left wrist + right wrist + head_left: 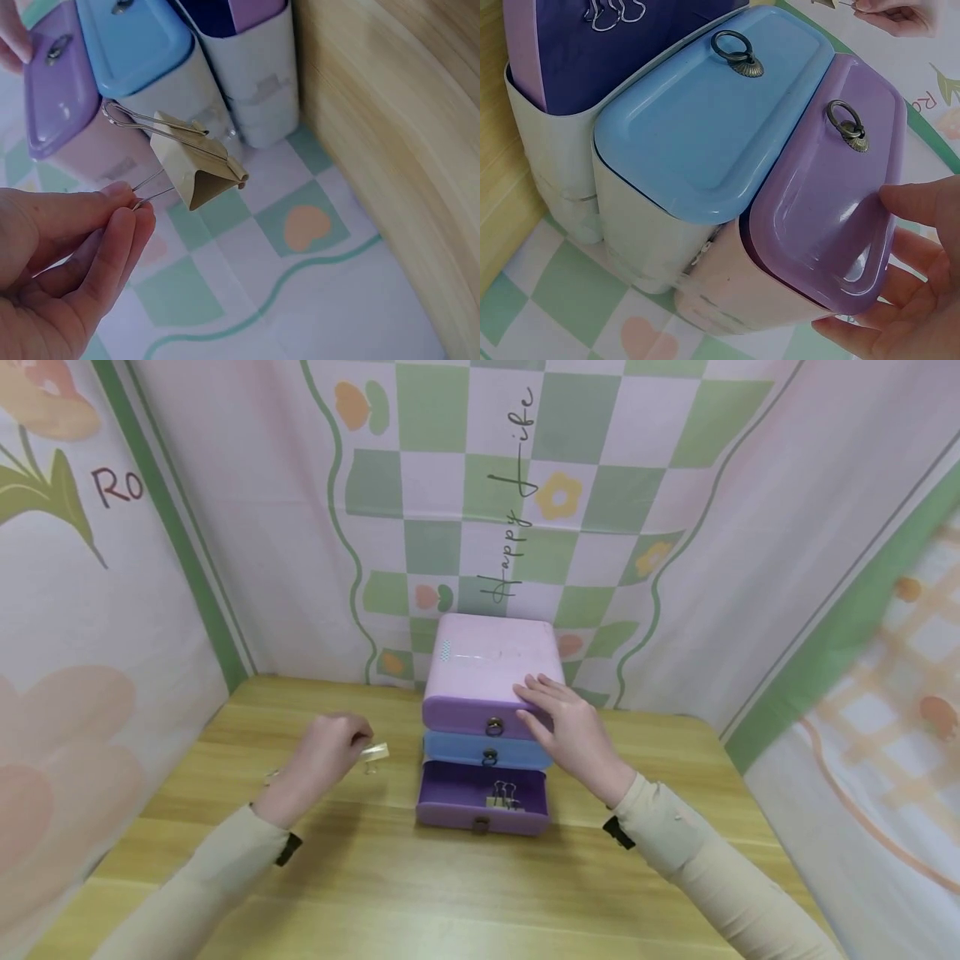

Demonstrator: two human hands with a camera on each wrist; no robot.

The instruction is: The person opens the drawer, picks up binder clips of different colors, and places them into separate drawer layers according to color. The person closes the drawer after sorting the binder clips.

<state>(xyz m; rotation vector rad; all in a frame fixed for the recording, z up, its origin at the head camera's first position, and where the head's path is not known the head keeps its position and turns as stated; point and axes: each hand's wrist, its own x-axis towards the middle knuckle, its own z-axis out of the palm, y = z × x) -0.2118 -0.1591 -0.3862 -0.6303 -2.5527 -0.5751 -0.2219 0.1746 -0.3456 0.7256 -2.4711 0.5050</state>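
My left hand (pixel 318 767) pinches a gold binder clip (pixel 196 161) by one of its wire handles, left of a small drawer unit. The clip's other wire handle sticks out, and its body points away from the fingertips. My right hand (pixel 573 732) rests at the right front corner of the unit's pink top (pixel 495 652). Its fingers lie over the top, and its thumb touches the purple top drawer (pixel 821 217). Below is a blue drawer (pixel 457 751), closed. The bottom purple drawer (pixel 450 817) is pulled out, with several binder clips (pixel 504 797) inside.
The unit stands on a wood-grain table (pixel 465 893), near its back edge. A small metal piece (pixel 272 774) lies on the table by the left wrist, partly hidden. Behind hangs a checked curtain (pixel 502 493), with more printed cloth at both sides.
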